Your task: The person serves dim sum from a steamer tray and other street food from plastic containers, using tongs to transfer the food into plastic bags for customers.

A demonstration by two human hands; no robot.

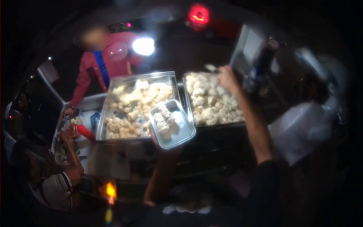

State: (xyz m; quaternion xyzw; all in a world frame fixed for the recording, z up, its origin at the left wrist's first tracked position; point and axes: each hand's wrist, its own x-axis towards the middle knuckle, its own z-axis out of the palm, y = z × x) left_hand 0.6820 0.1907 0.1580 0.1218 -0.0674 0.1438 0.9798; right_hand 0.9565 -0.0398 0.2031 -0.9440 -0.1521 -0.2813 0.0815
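My left hand (162, 150) is closed around a clear plastic food container (182, 133) from below and the left side; its fingers are mostly hidden. Two or so pale, lumpy food pieces (163, 120) lie in the container's left half. The container is tilted, in front of a left metal tray (101, 128) of similar pieces. Over the far right part of a second tray (185, 90), heaped with the same food, my right hand (228, 79) is closed. A small pale thing (211, 68) sticks out from its fingers, too blurred to name.
Across the counter stands a person in a red jacket (113, 53), one hand near a red bottle (85, 132). Another person (56, 185) reaches in at lower left. A flame (110, 191) burns below. A white plastic bag (302, 128) hangs at right; a lamp (143, 46) glares.
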